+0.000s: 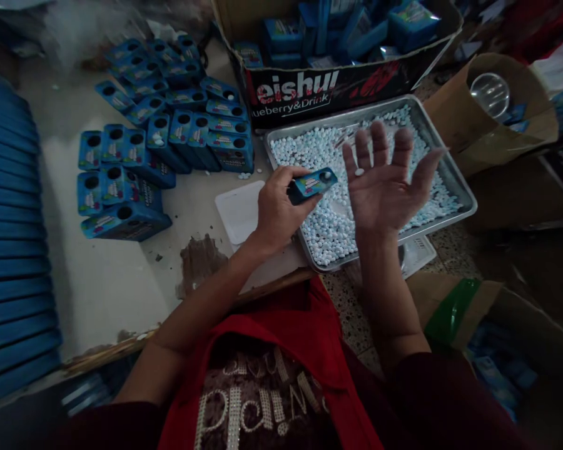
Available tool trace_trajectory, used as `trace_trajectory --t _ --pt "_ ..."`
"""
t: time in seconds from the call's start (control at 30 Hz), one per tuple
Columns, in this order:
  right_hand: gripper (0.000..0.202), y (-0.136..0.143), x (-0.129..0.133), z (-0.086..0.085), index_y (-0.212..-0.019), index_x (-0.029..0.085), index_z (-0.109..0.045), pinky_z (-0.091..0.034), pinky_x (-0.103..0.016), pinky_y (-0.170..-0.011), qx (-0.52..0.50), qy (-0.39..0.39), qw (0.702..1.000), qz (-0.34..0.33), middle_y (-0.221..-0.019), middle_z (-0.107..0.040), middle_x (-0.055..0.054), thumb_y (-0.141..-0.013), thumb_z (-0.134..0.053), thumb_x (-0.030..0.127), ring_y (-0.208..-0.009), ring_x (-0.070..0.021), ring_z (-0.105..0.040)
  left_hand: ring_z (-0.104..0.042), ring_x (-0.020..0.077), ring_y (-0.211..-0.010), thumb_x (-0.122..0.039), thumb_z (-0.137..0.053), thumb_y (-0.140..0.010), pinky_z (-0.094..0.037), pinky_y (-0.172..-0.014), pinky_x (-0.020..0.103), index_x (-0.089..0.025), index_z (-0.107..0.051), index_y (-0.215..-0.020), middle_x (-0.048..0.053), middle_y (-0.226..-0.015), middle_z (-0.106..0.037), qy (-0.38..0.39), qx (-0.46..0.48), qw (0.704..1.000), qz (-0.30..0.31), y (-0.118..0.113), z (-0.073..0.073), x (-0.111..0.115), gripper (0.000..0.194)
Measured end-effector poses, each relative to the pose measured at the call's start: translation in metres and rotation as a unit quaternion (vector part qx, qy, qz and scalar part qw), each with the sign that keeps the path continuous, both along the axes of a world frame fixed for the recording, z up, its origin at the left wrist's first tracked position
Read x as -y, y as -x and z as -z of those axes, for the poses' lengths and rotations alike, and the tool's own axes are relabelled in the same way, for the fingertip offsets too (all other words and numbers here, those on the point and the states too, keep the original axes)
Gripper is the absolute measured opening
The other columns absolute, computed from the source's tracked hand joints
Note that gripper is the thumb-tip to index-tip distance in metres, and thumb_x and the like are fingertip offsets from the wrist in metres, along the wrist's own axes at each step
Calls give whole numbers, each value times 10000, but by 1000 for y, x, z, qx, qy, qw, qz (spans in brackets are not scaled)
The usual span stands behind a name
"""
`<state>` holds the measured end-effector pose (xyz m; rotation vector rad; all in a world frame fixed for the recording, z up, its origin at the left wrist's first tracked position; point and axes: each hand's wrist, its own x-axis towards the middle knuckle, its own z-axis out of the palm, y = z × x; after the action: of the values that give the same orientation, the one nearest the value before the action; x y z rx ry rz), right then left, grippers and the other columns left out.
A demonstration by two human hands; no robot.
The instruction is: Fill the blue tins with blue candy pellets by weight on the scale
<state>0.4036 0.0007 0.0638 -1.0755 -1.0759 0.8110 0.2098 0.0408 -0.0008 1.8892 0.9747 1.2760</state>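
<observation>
Hands apart. Left hand (281,203) clamped on a blue box (311,184), fingers and thumb round its sides, holed end showing, pale piece at the hole. Box is held up over the near left part of a metal tray (466,206) at the desk's (107,281) right end; tray juts past the right edge. Right hand (387,194) palm up over the tray, fingers spread, gripping nothing; one white pellet (359,172) lies near the base of the little finger. Tray full of loose white and pale blue pellets (321,240), some bare metal.

More blue boxes (234,156) grouped toward the desk's far edge, most with dark round holes up; few loose pellets beside them. Long blue stack (14,250) along left edge. White flat piece (234,212) just left of left hand. Printed carton (375,87) behind tray, blue packs inside. Front edge worn.
</observation>
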Motion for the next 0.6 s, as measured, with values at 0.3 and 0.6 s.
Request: trace_trajectory --t 0.3,0.6 --pt "425 -60 15 66 -1278 316 -825 -587 -665 -1237 431 165 887 21 -1397 -839 -145 -991 -841 629 -1389 -440 -751 -877 275 -1142 -561 -1015 -998 -764 -1043 443 -282 -825 -1317 68 -1274 -884 83 38 996 -6 118 5 12 464" --pt "714 -22 -10 78 -1783 174 -562 -475 -750 -1325 707 135 666 -195 -1850 -544 -286 -1112 -638 405 -1696 -558 -490 -771 344 -1481 -696 -975 -1008 -697 -1242 556 -296 -752 -1523 90 -1551 -783 60 -4 997 -55 137 16 32 689"
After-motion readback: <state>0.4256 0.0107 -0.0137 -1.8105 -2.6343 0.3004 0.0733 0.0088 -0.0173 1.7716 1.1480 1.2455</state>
